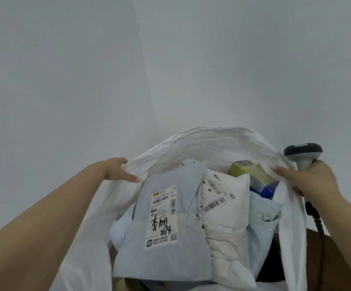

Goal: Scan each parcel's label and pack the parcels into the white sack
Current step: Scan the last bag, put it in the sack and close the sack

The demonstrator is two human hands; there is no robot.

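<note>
From the head view, packing looks nearly done: the left hand (120, 170) pinches the white sack (201, 141) rim, while the right hand (309, 179) grips the opposite rim and the scanner (303, 154). Parcels, a grey mailer (166, 223) and a white pouch (227, 211), crowd the mouth; settling them probably comes next.

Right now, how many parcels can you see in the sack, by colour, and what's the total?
Grey mailer with handwritten label: 1
White padded mailers: 1
Pale blue-green bags: 1
Yellow-green boxes: 1
Dark blue items, partly hidden: 1
Total visible in the white sack: 5; more may lie underneath.
</note>
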